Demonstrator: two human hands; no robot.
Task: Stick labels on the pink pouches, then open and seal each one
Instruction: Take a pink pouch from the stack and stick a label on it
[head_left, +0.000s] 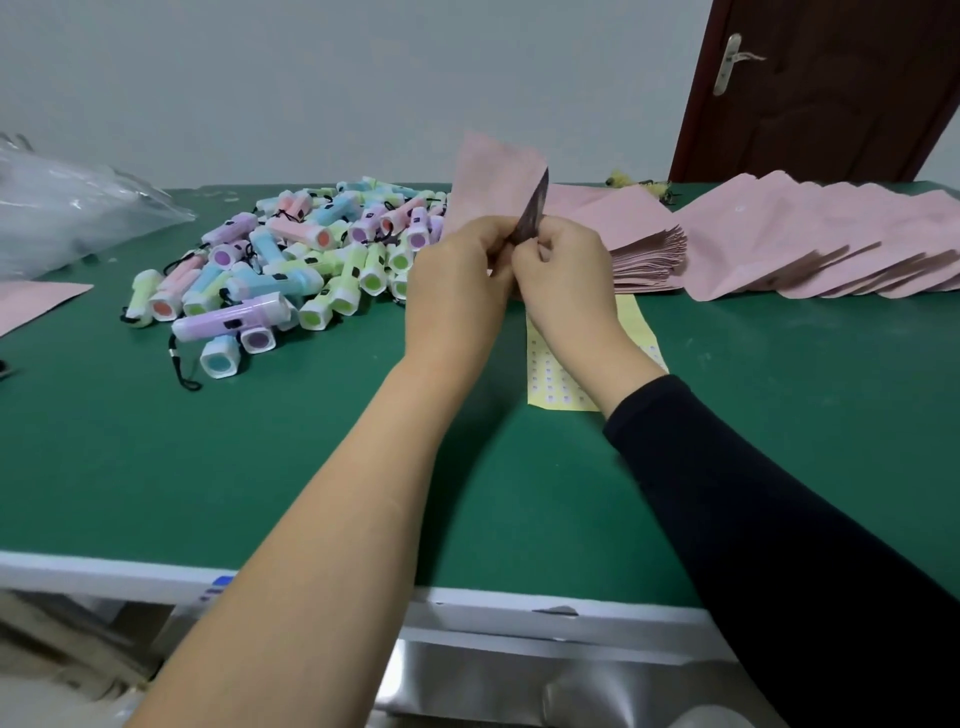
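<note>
A pink pouch (493, 176) is held upright above the green table (260, 467), its mouth pulled apart so the dark inside shows. My left hand (457, 291) pinches one lip of the mouth and my right hand (566, 280) pinches the other, the fingers of both meeting at the pouch's lower edge. Under my right wrist lies a yellow label sheet (550, 384) with rows of small round stickers. Stacks of flat pink pouches (779, 244) fan out along the right back of the table.
A heap of pastel toy flashlights (291, 265) with black cords covers the middle left. A crumpled clear plastic bag (67, 208) lies at the far left, with one more pink pouch (31, 306) beside it. A brown door (831, 88) stands behind on the right.
</note>
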